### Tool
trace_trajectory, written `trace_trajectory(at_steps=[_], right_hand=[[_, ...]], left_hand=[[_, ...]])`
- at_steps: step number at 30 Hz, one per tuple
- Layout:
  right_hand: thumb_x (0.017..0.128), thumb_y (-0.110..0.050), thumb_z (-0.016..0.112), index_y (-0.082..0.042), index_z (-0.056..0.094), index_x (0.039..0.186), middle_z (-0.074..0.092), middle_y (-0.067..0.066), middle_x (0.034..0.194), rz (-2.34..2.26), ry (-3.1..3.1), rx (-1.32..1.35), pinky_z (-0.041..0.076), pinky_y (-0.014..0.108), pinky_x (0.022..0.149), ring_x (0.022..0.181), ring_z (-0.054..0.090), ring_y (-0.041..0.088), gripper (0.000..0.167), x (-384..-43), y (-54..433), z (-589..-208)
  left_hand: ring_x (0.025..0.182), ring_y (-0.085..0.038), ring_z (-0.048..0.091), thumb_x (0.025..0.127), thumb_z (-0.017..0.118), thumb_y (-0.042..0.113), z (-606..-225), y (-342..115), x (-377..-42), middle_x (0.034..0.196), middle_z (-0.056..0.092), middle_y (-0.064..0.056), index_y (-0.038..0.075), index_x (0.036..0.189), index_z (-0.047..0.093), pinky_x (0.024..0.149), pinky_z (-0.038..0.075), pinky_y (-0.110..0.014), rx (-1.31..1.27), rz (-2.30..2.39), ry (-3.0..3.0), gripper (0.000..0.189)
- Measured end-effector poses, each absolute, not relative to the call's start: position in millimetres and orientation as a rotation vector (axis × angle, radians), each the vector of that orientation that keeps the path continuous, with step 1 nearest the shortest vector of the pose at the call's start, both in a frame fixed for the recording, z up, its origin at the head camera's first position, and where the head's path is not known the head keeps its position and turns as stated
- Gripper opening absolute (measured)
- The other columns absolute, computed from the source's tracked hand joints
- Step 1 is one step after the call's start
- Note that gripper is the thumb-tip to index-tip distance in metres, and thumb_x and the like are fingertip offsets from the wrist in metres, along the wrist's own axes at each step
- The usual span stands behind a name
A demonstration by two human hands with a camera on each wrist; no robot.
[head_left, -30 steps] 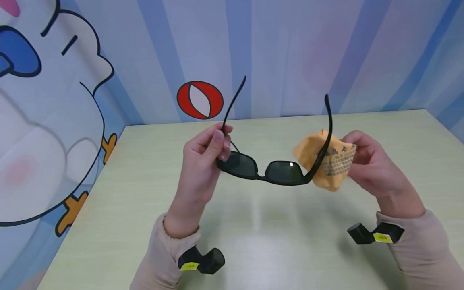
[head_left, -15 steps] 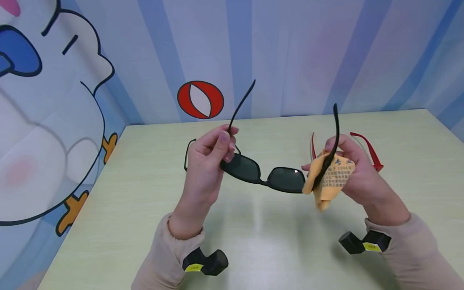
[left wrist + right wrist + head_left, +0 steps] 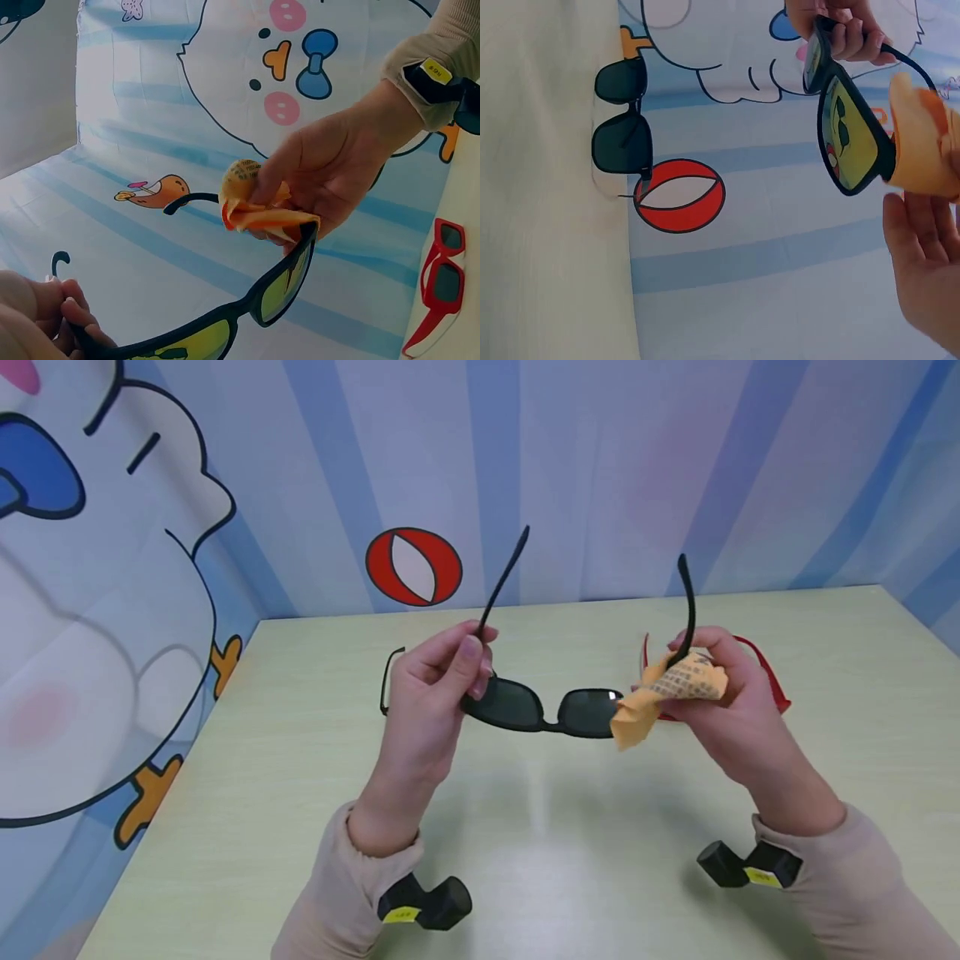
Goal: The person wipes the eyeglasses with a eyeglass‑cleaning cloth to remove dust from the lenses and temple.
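My left hand (image 3: 420, 718) pinches black-framed sunglasses (image 3: 512, 705) between thumb and fingers, at the left temple near its hinge. They are raised above the table, both temples unfolded and pointing up and away. In my right hand (image 3: 742, 735) is an orange cloth (image 3: 637, 717) with dark printed characters, folded around the other temple near its hinge and overlapping the outer edge of that lens. The left wrist view shows the right thumb pressing the bunched cloth (image 3: 244, 180) there. Yellow-green reflections show on the lenses (image 3: 847, 142) in the right wrist view.
Red-framed glasses (image 3: 448, 283) lie on the table behind my right hand, partly hidden in the head view. Another dark pair of glasses (image 3: 622, 142) lies behind my left hand. The pale table (image 3: 525, 860) ends at a striped, cartoon-printed wall (image 3: 555, 468).
My right hand has moved left and turned, bringing the cloth from behind the right temple to around it. The left hand shifted slightly right. Both glasses on the table have come into view.
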State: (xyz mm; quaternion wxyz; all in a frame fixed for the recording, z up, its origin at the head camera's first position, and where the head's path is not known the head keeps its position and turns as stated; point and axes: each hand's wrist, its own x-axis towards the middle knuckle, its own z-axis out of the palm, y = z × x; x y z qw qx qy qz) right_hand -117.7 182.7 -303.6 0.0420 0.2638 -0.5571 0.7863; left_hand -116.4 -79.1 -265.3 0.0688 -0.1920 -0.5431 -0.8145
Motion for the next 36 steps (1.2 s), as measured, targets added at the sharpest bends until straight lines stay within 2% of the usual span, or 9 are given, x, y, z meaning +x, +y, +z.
trace_trajectory(at_steps=[3, 6, 10, 15, 21, 30, 36], right_hand=[[0.081, 0.023, 0.051, -0.007, 0.054, 0.115, 0.058, 0.006, 0.108, 2.164, -1.849, 0.489, 0.053, 0.024, 0.071, 0.097, 0.057, 0.018, 0.046, -111.7, 175.5, -301.3], [0.079, 0.019, 0.058, -0.005, 0.054, 0.121, 0.066, -0.001, 0.102, 1.895, -1.904, 0.370, 0.052, 0.020, 0.070, 0.096, 0.060, 0.016, 0.048, -107.8, 169.1, -301.1], [0.075, 0.015, 0.064, 0.001, 0.055, 0.121, 0.067, -0.009, 0.091, 1.520, -1.909, 0.278, 0.049, 0.014, 0.065, 0.084, 0.062, 0.009, 0.049, -104.7, 163.4, -301.9], [0.074, 0.014, 0.064, 0.007, 0.055, 0.118, 0.065, -0.012, 0.087, 1.335, -1.838, 0.296, 0.044, 0.014, 0.061, 0.072, 0.059, 0.005, 0.046, -102.8, 159.5, -302.6], [0.075, 0.012, 0.062, 0.007, 0.056, 0.116, 0.063, -0.014, 0.084, 1.279, -1.804, 0.265, 0.041, 0.014, 0.056, 0.062, 0.053, 0.003, 0.041, -102.3, 158.5, -301.4], [0.075, 0.012, 0.064, 0.008, 0.060, 0.110, 0.068, -0.008, 0.083, 1.305, -1.694, 0.196, 0.045, 0.015, 0.063, 0.066, 0.061, 0.004, 0.035, -104.1, 165.6, -295.2], [0.075, 0.014, 0.063, 0.009, 0.059, 0.111, 0.067, -0.010, 0.086, 1.326, -1.728, 0.185, 0.047, 0.015, 0.067, 0.072, 0.063, 0.005, 0.036, -103.9, 166.9, -293.4]], left_hand=[[0.063, -0.014, 0.047, 0.094, 0.051, 0.001, -265.4, -79.0, -115.4, 0.071, 0.059, 0.000, -0.014, 0.105, 0.059, 0.061, 0.042, -0.022, -0.578, -2.377, -1.723, 0.020], [0.061, -0.013, 0.048, 0.094, 0.051, -0.002, -265.1, -77.8, -113.5, 0.071, 0.059, 0.002, -0.019, 0.106, 0.055, 0.061, 0.044, -0.022, -0.608, -2.352, -1.780, 0.022], [0.061, -0.012, 0.052, 0.092, 0.050, -0.005, -264.7, -75.9, -109.9, 0.070, 0.060, 0.002, -0.022, 0.106, 0.054, 0.061, 0.046, -0.022, -0.670, -2.380, -1.824, 0.021], [0.061, -0.012, 0.054, 0.091, 0.052, -0.006, -264.8, -74.9, -105.4, 0.069, 0.060, 0.001, -0.022, 0.104, 0.055, 0.060, 0.048, -0.022, -0.731, -2.408, -1.881, 0.021], [0.058, -0.012, 0.054, 0.091, 0.053, -0.006, -265.8, -71.4, -103.6, 0.069, 0.059, 0.000, -0.020, 0.102, 0.057, 0.059, 0.048, -0.022, -0.800, -2.405, -1.973, 0.019], [0.059, -0.013, 0.054, 0.091, 0.054, -0.005, -268.6, -67.1, -104.1, 0.069, 0.059, -0.002, -0.016, 0.104, 0.061, 0.059, 0.047, -0.023, -0.855, -2.364, -2.106, 0.018], [0.060, -0.013, 0.054, 0.091, 0.054, -0.004, -268.9, -65.5, -103.0, 0.071, 0.060, -0.003, -0.015, 0.105, 0.062, 0.061, 0.049, -0.023, -0.857, -2.330, -2.194, 0.019]])
